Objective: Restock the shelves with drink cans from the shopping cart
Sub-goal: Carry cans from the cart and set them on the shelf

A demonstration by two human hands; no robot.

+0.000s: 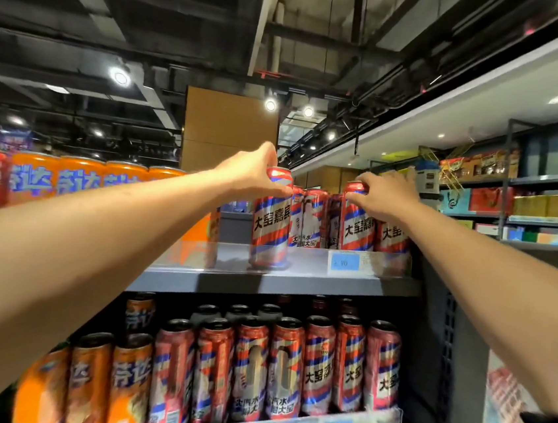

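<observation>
Both of my arms are stretched forward and up to the grey metal top shelf (298, 278), and each of my hands grips one tall red aluminium can with blue and white diagonal stripes, taking it from above near the rim. My left hand (252, 174) has its fingers curled around the top of the left striped can (271, 224), which stands upright close to the front edge of the shelf, apart from the others, with a free gap to the row behind it. My right hand (384, 196) pinches the top of the right striped can (358, 226), which stands upright too, but further back and to the right, just beside its neighbours in the row of same striped cans (311, 218). The long axis of both cans is vertical, so I think the coming move is a push straight to the back, away from me, with no tilting. The left can has the longer way to go, so my left hand probably has more work. To the left of it stand the orange cans with blue letters (77, 180). A blue price tag (344, 262) sits on the shelf edge under the right can. The shopping cart is not visible here.
</observation>
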